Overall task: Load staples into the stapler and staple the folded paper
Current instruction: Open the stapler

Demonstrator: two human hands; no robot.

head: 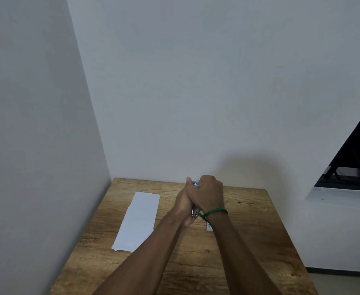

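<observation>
The long folded white paper strip (138, 220) is laid on the left part of the square wood-grain table (249, 231), which is set into the corner formed by the pale plastered walls (196, 81). To the right of the paper, over the table's middle, the small blue-and-metal stapler (195, 214) is clasped between the left hand (183, 205) and the right hand (210, 194). A small pale object (208, 227) is partly hidden on the table beneath the right wrist, and a dark window opening (356, 156) is set further right.
</observation>
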